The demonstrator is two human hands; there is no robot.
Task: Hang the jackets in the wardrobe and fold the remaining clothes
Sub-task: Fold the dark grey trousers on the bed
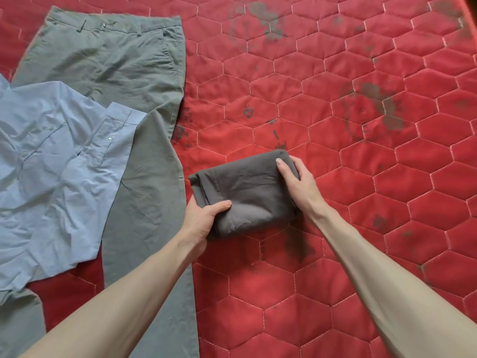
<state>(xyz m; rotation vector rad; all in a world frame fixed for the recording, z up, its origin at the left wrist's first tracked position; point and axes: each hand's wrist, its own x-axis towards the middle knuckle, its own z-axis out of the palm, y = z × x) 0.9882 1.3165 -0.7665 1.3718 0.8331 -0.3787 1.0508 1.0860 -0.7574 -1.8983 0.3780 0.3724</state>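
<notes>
While both hands close in on it, the dark grey folded garment (247,192) sits as a compact bundle on the red quilted bedcover (361,177), near the middle of the scene and slightly to the near side. Left hand (204,218) grasps the near-left corner, thumb on top and fingers tucked under the edge; right hand (294,177) clamps the far-right end, fingers curled over the fold. So this piece looks all but finished, a tight packet ready to be lifted or set aside. Off to the left lie grey-green trousers (134,104), spread flat and not yet folded, with a pale blue shirt (51,156) rumpled across them at the far left. No jackets or wardrobe in view. Next move, by my reckoning: carry the bundle clear without letting the layers slip, then pull the shirt or trousers into open space to fold
</notes>
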